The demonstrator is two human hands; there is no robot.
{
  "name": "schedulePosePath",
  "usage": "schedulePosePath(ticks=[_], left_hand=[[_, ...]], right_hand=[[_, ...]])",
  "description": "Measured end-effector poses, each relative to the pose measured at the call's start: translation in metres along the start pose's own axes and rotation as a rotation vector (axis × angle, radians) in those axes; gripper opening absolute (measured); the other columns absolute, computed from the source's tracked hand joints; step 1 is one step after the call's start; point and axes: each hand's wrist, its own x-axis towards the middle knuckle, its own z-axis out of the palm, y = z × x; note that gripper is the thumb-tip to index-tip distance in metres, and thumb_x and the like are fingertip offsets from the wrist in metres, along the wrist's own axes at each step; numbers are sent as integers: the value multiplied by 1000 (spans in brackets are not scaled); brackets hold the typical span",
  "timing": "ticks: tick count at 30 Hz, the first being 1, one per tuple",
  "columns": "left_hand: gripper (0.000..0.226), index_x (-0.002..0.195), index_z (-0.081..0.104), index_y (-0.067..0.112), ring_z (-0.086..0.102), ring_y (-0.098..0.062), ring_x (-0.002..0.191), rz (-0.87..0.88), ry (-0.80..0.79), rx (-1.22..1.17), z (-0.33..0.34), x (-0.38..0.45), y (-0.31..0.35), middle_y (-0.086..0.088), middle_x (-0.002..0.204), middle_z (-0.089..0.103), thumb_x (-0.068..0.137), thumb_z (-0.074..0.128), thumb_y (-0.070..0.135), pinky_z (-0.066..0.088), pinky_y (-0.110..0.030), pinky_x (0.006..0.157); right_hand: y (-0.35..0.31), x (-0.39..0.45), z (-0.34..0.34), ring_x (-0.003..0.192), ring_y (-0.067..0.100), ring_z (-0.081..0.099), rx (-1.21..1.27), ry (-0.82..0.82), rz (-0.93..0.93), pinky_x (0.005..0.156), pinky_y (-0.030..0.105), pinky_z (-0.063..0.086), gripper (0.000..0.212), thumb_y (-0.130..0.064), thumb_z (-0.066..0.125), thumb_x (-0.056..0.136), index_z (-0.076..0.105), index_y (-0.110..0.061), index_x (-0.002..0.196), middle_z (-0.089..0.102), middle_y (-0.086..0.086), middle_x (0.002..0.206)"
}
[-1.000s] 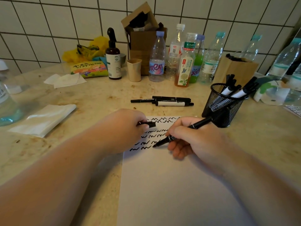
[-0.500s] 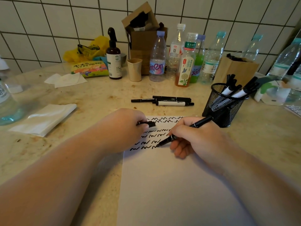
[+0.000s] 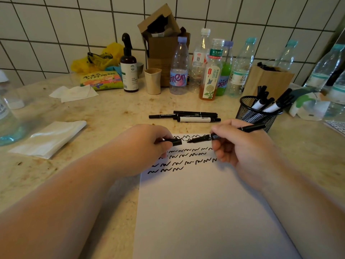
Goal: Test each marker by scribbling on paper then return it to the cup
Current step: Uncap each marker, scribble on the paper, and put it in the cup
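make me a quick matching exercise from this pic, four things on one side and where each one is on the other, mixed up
Things:
1. marker cap
2. uncapped marker
3. mesh cup
4. paper cup

Places:
A. beside the brown spray bottle
B. pinched in the left hand
C. on the counter, right of the three loose markers
D. held in the right hand, tip above the paper

Pairs: 1-B, 2-D, 3-C, 4-A
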Motion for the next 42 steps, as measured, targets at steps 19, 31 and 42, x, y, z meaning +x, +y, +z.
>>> schedulePosePath(ticks=[19, 31, 42], left_hand=[[19, 83, 68, 35, 48, -3, 52, 136, -14, -138, -3, -5, 3, 15, 64, 62, 96, 55, 36, 44, -24, 55], [23, 84, 76, 25, 49, -11, 58, 145, -156, -380, -7, -9, 6, 5, 60, 62, 97, 58, 19, 42, -30, 63], [14, 102, 69, 40, 59, -7, 57, 110, -23, -388, -2, -1, 8, 5, 73, 72, 94, 60, 33, 54, -34, 63]], right_hand=[[0, -3, 3, 57, 19, 69, 218, -212, 72, 53, 24, 57, 26, -18, 72, 72, 72, 1, 91, 74, 22, 76], [-4, -3, -5, 59, 24, 70, 139, -344, -7, 54, 27, 56, 8, -16, 71, 76, 76, -10, 75, 74, 22, 76], [-7, 2, -5, 44, 18, 50, 74, -224, -148, 44, 27, 41, 12, -23, 66, 88, 67, -16, 78, 63, 9, 58]])
